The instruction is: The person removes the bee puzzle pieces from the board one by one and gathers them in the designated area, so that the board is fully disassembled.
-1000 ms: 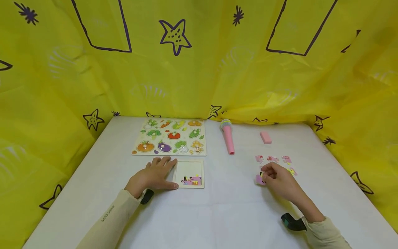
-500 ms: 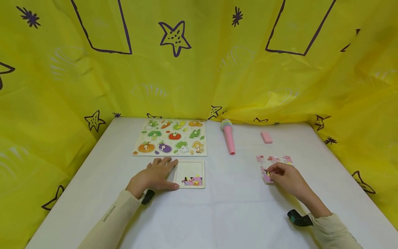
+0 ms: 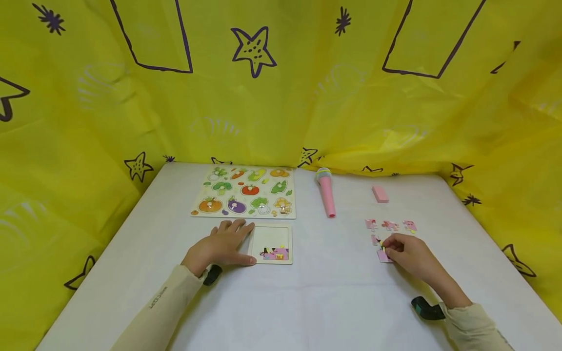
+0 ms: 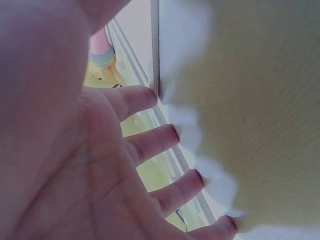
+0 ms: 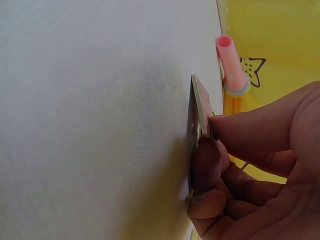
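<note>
My left hand (image 3: 228, 242) lies flat on the white table (image 3: 307, 302), fingers straight, touching the left edge of a small square puzzle frame (image 3: 272, 235). A few pink pieces fill the frame's bottom row. In the left wrist view the open palm (image 4: 100, 165) faces the frame's edge (image 4: 155, 50). My right hand (image 3: 388, 248) pinches a pink puzzle piece (image 3: 384, 257) between thumb and fingers, low at the table. In the right wrist view the piece (image 5: 201, 107) is tipped up off the surface. Several loose pink pieces (image 3: 390, 225) lie just beyond the right hand.
A vegetable peg puzzle board (image 3: 246, 197) lies behind the small frame. A pink toy microphone (image 3: 327, 197) and a pink block (image 3: 380, 194) sit further back. Yellow star-printed sheeting (image 3: 281, 97) walls the table on three sides.
The right hand has shifted a little to the right with the pink piece in its fingers. The left hand has stayed flat beside the frame.
</note>
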### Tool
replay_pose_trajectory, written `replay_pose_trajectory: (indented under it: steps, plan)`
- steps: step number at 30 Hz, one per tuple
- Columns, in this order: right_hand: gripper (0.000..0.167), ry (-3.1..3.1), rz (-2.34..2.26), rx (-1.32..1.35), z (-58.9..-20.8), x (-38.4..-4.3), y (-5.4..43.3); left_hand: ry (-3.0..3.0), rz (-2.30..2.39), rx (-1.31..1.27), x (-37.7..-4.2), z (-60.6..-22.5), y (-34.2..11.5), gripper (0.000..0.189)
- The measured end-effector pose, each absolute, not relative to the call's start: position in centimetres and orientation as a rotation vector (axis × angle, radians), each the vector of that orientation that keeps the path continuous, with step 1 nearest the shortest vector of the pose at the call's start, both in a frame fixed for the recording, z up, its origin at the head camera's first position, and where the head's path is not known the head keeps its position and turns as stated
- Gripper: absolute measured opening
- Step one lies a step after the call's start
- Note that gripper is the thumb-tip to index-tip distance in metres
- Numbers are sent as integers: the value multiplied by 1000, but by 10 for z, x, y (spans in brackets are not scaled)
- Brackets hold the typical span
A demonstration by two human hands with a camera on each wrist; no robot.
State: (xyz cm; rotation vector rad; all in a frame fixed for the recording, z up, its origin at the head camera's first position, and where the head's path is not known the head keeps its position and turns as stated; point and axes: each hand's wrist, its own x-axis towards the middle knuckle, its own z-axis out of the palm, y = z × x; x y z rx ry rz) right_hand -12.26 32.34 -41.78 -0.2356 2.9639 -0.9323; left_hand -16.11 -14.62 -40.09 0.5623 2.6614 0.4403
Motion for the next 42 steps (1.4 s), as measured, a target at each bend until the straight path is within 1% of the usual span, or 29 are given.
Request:
replay_pose_trajectory:
  steps: [7,14,23,28,31,42]
  plan:
    - [6,3015,-878,-289,-423,-124,321,2663,429,557,-161,-400,-146,98]
    - [17,3125,-801,-401,-426,-125,319,2660,440,559,-161,-400,-145,98]
    - [11,3100,-888,-407,-421,-125,308,2660,435,556,-159,-402,-146,99]
    - [10,3083,-967,-457,-415,-131,288,2663,439,554,-160,-401,-146,100]
    - [12,3054,-1015,-515,-412,-133,273,2662,436,551,-160,-401,-146,99]
    - [12,2885,-1136,-689,-412,-143,201,2657,431,553,-161,-401,-145,99]
